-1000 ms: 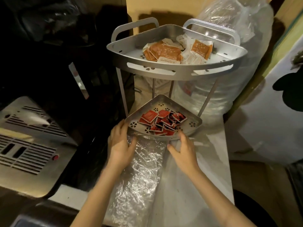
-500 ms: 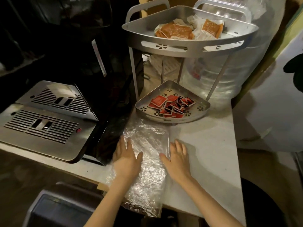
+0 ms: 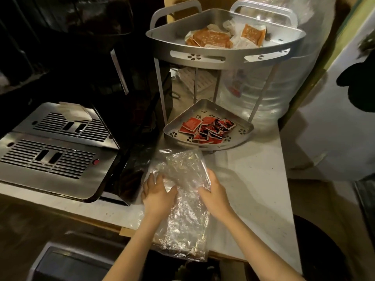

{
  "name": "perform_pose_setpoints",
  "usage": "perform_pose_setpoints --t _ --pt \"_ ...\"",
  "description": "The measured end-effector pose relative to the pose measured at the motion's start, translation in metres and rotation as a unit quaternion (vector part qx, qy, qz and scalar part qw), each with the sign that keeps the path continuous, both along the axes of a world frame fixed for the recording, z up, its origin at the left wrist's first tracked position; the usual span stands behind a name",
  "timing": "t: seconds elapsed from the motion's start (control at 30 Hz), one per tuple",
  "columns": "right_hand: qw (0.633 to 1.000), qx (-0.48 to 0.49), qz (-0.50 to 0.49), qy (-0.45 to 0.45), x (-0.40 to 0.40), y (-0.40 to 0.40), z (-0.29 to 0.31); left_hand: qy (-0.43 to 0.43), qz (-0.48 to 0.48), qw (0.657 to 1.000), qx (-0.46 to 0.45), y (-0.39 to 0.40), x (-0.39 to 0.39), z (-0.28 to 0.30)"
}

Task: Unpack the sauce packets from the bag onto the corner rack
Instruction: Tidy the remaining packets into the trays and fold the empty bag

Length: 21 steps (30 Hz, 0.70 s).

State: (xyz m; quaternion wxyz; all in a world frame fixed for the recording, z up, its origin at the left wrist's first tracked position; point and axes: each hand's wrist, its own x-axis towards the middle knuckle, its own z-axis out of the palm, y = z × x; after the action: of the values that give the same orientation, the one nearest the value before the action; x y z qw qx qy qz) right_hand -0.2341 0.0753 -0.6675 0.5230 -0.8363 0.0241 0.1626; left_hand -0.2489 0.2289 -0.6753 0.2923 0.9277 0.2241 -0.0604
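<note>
A crumpled clear plastic bag (image 3: 182, 207) lies on the white counter (image 3: 253, 179), its near end hanging over the front edge. My left hand (image 3: 157, 194) presses on its left side and my right hand (image 3: 213, 191) grips its right edge, folding the far end up. The bag looks empty. Behind it stands a silver two-tier corner rack (image 3: 227, 55). Several red sauce packets (image 3: 207, 128) lie on its lower tray (image 3: 243, 134). Orange and white packets (image 3: 213, 38) fill the upper tray.
A steel coffee machine drip tray (image 3: 50, 155) sits to the left, with a black machine body (image 3: 138, 110) between it and the rack. A large clear plastic-wrapped stack (image 3: 284, 94) stands behind the rack. A white wall panel (image 3: 334, 128) borders the right.
Both hands pulled back from the lower tray toward me onto the bag, then closed in on it and lifted its far end. The view tilted down and left.
</note>
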Motion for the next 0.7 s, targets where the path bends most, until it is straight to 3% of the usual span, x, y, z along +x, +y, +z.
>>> perform_pose_setpoints --t 0.1,0.2,0.3,0.4,0.57,0.67,0.7 --pt "0.993 0.086 -0.051 0.054 0.003 -0.013 0.004 -0.014 0.037 0.996 -0.078 0.002 0.007 0.001" --pt "0.984 0.127 -0.106 0.059 0.007 -0.026 0.013 -0.039 0.114 0.965 -0.234 0.002 0.014 0.011" --pt "0.970 0.192 -0.133 0.073 0.012 -0.043 0.026 -0.032 0.146 0.939 -0.309 0.007 0.019 0.016" --pt "0.962 0.221 -0.136 0.085 0.018 -0.060 0.037 -0.008 0.099 0.905 -0.414 0.011 0.019 0.025" --pt "0.965 0.199 -0.147 0.088 0.029 -0.082 0.041 0.113 -0.037 0.853 -0.508 0.013 0.024 0.025" --pt "0.963 0.202 -0.157 0.086 0.032 -0.093 0.047 0.137 -0.032 0.791 -0.595 0.003 0.025 0.031" --pt "0.961 0.208 -0.159 0.087 0.032 -0.096 0.048 0.119 -0.027 0.789 -0.602 -0.002 0.026 0.033"
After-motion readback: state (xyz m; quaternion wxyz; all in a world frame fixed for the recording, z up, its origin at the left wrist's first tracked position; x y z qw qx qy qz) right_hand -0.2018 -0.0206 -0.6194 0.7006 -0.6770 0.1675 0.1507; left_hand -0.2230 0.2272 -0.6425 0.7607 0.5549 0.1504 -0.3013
